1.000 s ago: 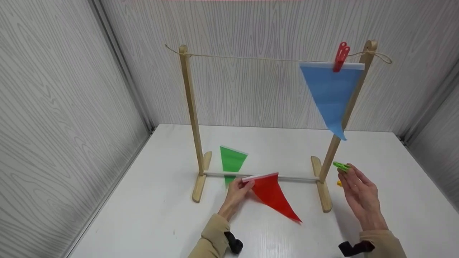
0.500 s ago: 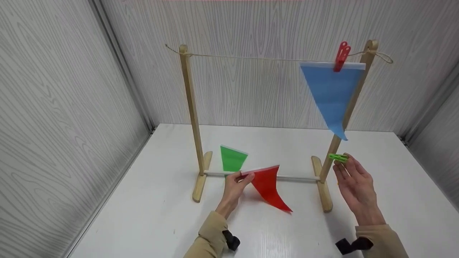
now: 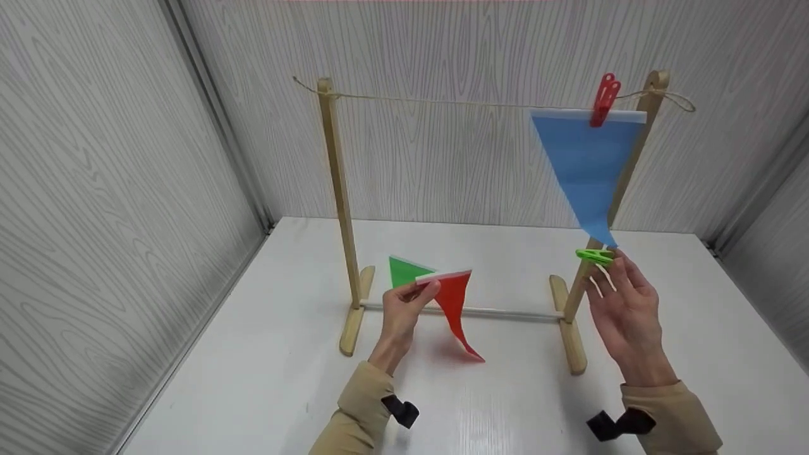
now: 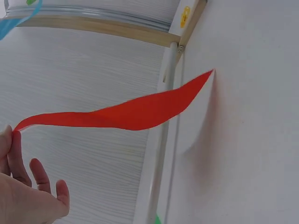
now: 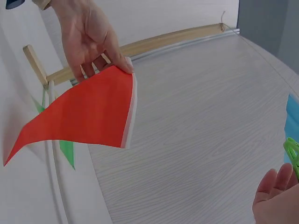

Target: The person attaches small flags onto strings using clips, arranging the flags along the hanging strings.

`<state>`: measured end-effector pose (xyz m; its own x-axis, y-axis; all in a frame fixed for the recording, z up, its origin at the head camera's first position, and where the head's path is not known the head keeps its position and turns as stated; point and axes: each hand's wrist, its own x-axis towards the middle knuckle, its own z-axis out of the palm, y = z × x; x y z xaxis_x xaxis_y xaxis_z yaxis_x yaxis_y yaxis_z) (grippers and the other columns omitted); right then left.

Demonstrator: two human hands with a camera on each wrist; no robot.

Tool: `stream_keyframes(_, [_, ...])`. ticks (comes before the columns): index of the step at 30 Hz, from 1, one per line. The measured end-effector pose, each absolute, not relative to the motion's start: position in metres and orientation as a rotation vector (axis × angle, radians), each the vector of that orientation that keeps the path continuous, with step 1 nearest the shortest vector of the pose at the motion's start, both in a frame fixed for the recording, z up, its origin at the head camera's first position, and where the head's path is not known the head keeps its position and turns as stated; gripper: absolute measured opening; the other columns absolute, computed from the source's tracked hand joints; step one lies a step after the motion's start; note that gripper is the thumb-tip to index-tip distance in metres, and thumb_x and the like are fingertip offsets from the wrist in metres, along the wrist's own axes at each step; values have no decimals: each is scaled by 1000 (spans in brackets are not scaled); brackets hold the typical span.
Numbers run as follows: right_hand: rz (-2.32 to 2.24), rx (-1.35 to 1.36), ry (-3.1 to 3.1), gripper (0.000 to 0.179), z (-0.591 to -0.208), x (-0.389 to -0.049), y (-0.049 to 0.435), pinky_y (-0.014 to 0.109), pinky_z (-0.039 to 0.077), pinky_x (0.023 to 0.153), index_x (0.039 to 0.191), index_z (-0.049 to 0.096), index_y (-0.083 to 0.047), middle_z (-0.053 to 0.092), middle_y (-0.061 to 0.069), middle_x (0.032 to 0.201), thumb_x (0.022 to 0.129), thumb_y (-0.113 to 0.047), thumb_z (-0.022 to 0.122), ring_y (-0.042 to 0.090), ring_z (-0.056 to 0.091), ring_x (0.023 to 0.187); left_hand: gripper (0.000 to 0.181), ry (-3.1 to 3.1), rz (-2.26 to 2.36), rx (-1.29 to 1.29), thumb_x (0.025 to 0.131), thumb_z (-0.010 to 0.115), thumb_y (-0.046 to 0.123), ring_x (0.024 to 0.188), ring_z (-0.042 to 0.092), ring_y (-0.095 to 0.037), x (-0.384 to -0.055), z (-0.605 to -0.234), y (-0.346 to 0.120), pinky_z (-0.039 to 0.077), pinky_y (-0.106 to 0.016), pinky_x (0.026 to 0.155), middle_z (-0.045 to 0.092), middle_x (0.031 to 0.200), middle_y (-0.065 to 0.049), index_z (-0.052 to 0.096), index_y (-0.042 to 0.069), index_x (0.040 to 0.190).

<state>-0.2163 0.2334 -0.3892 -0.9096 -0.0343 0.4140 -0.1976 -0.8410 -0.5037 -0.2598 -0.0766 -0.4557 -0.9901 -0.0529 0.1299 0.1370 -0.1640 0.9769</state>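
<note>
A red triangular flag (image 3: 452, 297) with a white top edge hangs from my left hand (image 3: 400, 316), which pinches its left corner between thumb and fingers. In the left wrist view the flag (image 4: 145, 112) is seen nearly edge-on, its tip close to the tabletop. My right hand (image 3: 626, 316) holds a green clothespin (image 3: 594, 256) at its fingertips, just below the tip of a blue flag (image 3: 588, 170). That blue flag hangs from the string (image 3: 436, 101) by a red clothespin (image 3: 605, 101). Behind my left hand lies a green flag (image 3: 407, 268), partly hidden.
The string runs between two wooden posts (image 3: 335, 189), joined low down by a white rod (image 3: 505, 313). The posts stand on wooden feet (image 3: 572, 341) on the white table (image 3: 253, 379). A yellow clothespin (image 4: 185, 17) lies by the right post.
My left hand has lifted the red flag up and slightly left, now covering part of the green flag. My right hand has risen with the green clothespin toward the blue flag's tip.
</note>
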Motion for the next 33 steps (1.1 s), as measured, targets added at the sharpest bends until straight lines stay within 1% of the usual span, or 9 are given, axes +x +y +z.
stream_keyframes(4, [2854,693,-805,30,-379,-217,225,30,56,90,127,63,4,66,14,117,106,-2,42,24,65,100,32,-1938,-2272,-133,94,73,20,97,64,-16,-259,-442,-78,53,-30,94,76,103,-8,72,-1,117])
stream_keyframes(7, [2832,702,-785,30,-371,-218,219,30,57,88,126,62,6,67,15,112,105,0,42,24,66,96,32,-1933,-2255,-145,93,73,20,97,64,-16,-258,-431,-77,52,-30,94,76,101,-7,72,-2,115])
stream_keyframes(11, [2804,647,-771,28,-360,-215,210,30,57,85,125,62,7,67,15,108,105,0,45,24,65,92,31,-1935,-2230,-169,93,73,22,96,63,-16,-257,-419,-78,53,-30,93,75,101,-7,72,-2,114])
stream_keyframes(15, [2810,613,-720,28,-350,-211,201,30,58,83,124,64,8,67,17,106,103,0,47,25,66,90,32,-1935,-2209,-201,93,73,22,96,65,-17,-259,-409,-79,55,-32,94,76,104,-10,73,-1,115])
stream_keyframes(20, [2813,655,-680,27,-339,-204,195,31,59,83,123,63,9,66,18,106,103,1,47,26,66,89,31,-1902,-2216,-247,92,75,20,95,64,-16,-259,-395,-80,53,-34,94,76,99,-5,74,-2,114])
stream_keyframes(21, [2810,659,-678,27,-337,-204,193,31,58,83,123,63,9,66,18,106,103,2,48,26,66,89,30,-1894,-2218,-253,92,75,19,95,64,-16,-259,-392,-80,52,-31,93,76,98,-4,74,-2,114])
stream_keyframes(24, [2803,669,-673,26,-329,-204,189,31,58,83,123,63,10,67,19,107,102,2,49,26,66,89,30,-1875,-2217,-272,93,74,20,96,64,-16,-260,-381,-79,51,-30,94,77,98,-2,74,-1,115])
stream_keyframes(29, [2790,633,-694,25,-315,-211,181,29,59,83,122,64,8,64,17,107,101,2,52,25,65,88,30,-1843,-2228,-315,95,70,18,101,66,-18,-264,-361,-74,53,-36,103,77,106,-8,72,0,120])
stream_keyframes(33, [2767,578,-734,25,-303,-219,175,27,59,82,121,65,7,63,16,107,99,1,57,24,65,88,29,-1802,-2252,-347,97,67,12,100,67,-19,-267,-347,-69,52,-40,107,77,108,-12,70,-2,122])
